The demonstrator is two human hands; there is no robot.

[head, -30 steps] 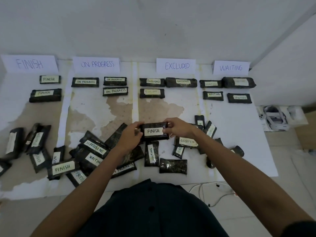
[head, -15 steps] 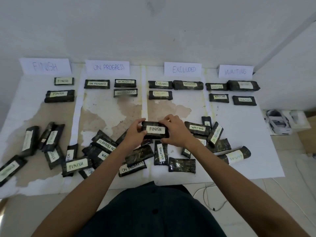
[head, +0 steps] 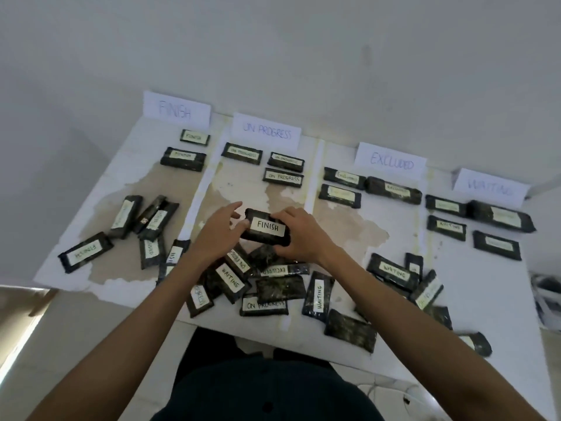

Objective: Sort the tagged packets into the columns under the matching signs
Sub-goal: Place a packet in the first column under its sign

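The right grip [head: 303, 235] is grasping the right end of the FINISH-tagged packet [head: 267, 227], with its fingers curling round it. The left grip [head: 217, 235] is touching the packet's left end with the thumb, its fingers lying straight and released. The packet is sitting between both grips over the desk [head: 343, 226]. The FINISH sign [head: 177, 110] is standing beyond and to the left of the left grip.

I'm looking at a plain white wall [head: 273, 41] straight ahead, softly and evenly lit. Below it a white sheet [head: 485, 287] lies spread out, worn to brown patches [head: 343, 226]. Pale floor [head: 100, 338] around me, a warmer tan patch [head: 15, 317] at far left, a thin white cable [head: 408, 390] low right.
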